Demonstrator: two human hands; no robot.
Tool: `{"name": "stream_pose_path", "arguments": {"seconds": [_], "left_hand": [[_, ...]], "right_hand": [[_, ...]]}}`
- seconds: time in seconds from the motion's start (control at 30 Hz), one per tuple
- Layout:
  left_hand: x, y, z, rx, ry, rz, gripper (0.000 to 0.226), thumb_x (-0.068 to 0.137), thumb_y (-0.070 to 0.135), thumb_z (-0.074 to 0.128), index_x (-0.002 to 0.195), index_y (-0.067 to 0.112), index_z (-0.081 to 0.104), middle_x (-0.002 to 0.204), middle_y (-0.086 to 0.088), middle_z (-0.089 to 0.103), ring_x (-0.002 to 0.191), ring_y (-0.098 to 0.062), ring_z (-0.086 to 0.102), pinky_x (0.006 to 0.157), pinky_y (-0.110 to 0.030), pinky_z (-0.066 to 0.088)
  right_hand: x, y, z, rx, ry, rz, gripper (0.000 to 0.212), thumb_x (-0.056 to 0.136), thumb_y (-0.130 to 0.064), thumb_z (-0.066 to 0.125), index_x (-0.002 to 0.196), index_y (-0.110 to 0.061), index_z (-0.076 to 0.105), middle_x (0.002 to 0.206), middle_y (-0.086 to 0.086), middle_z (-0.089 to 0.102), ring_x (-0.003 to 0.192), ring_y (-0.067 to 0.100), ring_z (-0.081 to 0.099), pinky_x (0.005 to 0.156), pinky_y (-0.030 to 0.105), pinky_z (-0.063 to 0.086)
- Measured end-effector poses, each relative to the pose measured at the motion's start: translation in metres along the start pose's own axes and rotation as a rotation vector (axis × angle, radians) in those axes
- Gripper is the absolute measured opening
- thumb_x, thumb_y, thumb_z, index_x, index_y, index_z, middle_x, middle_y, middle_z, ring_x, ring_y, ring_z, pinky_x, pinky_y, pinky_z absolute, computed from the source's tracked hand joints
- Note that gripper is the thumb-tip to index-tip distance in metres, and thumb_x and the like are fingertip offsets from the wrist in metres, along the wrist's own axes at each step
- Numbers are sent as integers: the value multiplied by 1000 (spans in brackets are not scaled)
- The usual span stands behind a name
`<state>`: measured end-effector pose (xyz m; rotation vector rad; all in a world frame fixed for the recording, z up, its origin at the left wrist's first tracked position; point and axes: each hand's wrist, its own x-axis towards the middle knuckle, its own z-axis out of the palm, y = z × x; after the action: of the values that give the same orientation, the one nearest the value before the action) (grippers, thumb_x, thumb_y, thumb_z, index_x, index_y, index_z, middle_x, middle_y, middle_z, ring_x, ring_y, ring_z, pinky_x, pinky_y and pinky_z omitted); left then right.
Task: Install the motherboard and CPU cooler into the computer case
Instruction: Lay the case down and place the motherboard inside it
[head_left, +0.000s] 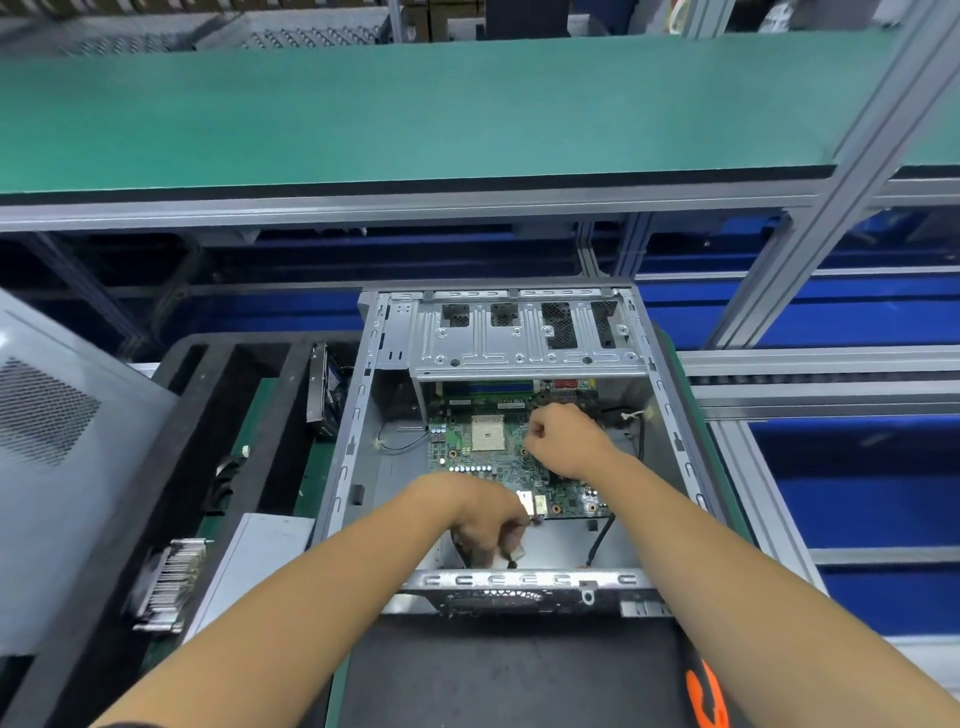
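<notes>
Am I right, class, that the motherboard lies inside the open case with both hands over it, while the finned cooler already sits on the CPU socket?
Not quite. The head view shows the CPU socket bare; the finned cooler lies outside the case, to its left. The motherboard and both hands, left and right, are as stated.

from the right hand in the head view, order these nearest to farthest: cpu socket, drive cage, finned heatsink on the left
From the right hand:
1. CPU socket, just to its left on the motherboard.
2. Drive cage, beyond it at the case's far end.
3. Finned heatsink, outside the case on the left, near side.
</notes>
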<state>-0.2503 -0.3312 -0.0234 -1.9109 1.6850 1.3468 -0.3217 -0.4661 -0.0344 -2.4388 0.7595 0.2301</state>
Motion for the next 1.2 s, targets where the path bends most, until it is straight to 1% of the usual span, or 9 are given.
{"name": "stream_pose_path", "arguments": {"seconds": [0.1,0.17,0.27,0.37,0.53,0.7,0.83,1.03,1.2], "left_hand": [[-1,-2,-1,72,2,29,58,76,7,73,129,24,53,127,1,56,109,-22,55,93,-39,47],[1,-1,0,141,-19,-3,53,78,13,73,127,24,57,127,0,57,109,-23,56,93,-39,48],[2,2,0,73,-66,-88,30,79,15,74,108,12,68,100,-3,66,86,-23,64,78,-35,55],[-1,4,-4,107,-89,-108,21,81,18,72,98,5,70,79,-1,63,68,-18,58,59,-27,49],[-10,-3,-8,75,-133,-180,25,84,23,67,91,-1,72,73,-3,69,68,-16,60,72,-30,48],[-21,-25,-18,-57,92,-196,9,77,11,73,80,6,67,61,5,65,59,-11,62,52,-21,45],[-25,-44,-20,-173,297,-198,14,69,11,80,76,11,68,72,7,66,71,-10,62,61,-24,49],[-21,-44,-17,-177,348,-300,37,69,17,83,79,16,48,78,4,52,73,-16,50,53,-23,37],[-22,-48,-17,-230,352,-318,28,72,5,75,87,16,54,85,2,55,73,-15,51,50,-21,38]], "right_hand": [[-1,1,0,-1,8,-1,19,90,-20,54,72,-15,56,71,4,56,64,23,54,66,36,52],[-1,1,0,6,7,3,19,91,-20,54,73,-13,56,71,4,55,63,22,52,65,34,50],[-1,2,0,20,11,6,22,91,-20,55,70,-14,53,68,4,53,61,22,49,63,32,47],[-1,2,0,25,21,12,19,90,-19,54,72,-12,57,65,4,54,58,21,48,59,30,45],[2,3,1,28,16,16,20,91,-20,54,74,-10,57,71,4,55,58,19,49,58,29,44],[6,2,3,39,7,22,20,92,-21,54,87,-4,64,81,10,64,66,24,56,59,29,46],[7,1,3,43,-4,16,19,92,-20,55,88,-4,65,84,14,68,71,27,63,60,30,50],[9,1,2,46,-12,19,19,93,-20,54,87,-5,64,85,15,68,65,22,56,60,30,49],[11,0,1,50,-24,-3,17,93,-19,55,83,-8,63,81,14,67,67,22,55,63,31,49]]}}
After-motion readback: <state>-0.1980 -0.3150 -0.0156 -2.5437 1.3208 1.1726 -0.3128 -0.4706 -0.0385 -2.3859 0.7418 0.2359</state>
